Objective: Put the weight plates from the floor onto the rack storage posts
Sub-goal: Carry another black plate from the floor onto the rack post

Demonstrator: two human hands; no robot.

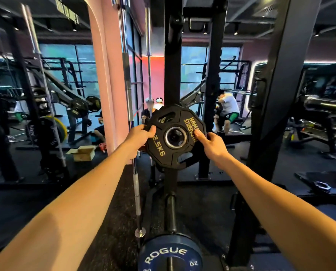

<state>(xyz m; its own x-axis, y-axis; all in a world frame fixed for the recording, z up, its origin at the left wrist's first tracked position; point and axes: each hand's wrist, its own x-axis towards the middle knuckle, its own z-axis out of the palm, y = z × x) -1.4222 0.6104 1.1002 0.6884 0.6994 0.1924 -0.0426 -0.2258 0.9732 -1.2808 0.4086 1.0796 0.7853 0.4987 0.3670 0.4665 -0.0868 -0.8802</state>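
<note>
Both forearms bare, no sleeves or jewellery.

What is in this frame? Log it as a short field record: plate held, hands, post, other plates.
plate held: black 2.5 kg plate, upright, face toward the camera, in front of the rack upright
left hand: grips the plate's left edge
right hand: holds the right edge, fingers on the face
on a post: cannot tell; a dark end shows through the centre hole
lower post: points toward the camera, carries a blue Rogue plate
</note>
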